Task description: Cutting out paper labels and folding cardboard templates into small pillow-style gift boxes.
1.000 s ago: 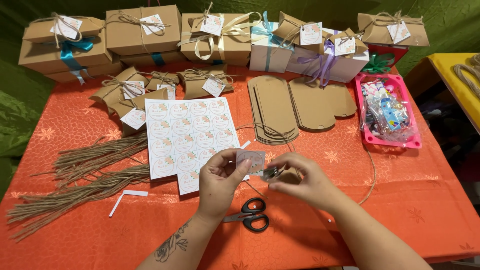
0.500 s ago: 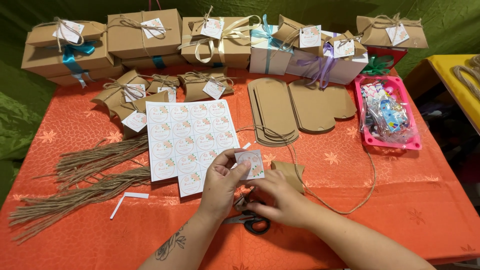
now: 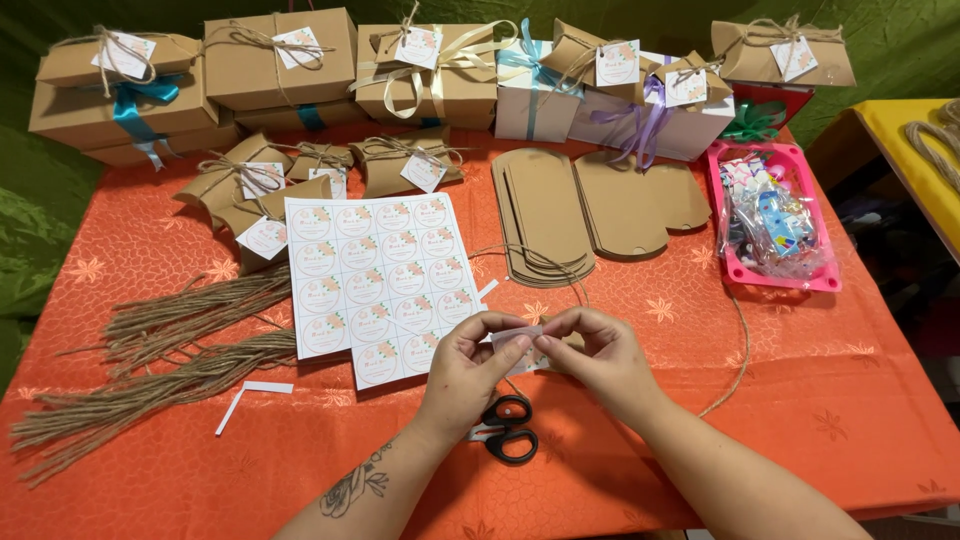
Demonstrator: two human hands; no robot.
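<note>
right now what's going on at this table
A person's left hand and right hand pinch a small white tag between their fingers, above black scissors on the orange tablecloth. A sheet of round stickers lies just left, with twine bundles beside it. Tied kraft boxes line the back.

Table (image 3: 850,420): covered with an orange cloth bearing a pale flower pattern, spreading beneath and all around the hands. Backdrop (image 3: 40,200): shiny green fabric, draped beyond the table's far edge and down its left side. Second surface (image 3: 915,150): yellow-topped, to the far right of the hands, partly out of view. Light: even, soft, without strong shadows.
</note>
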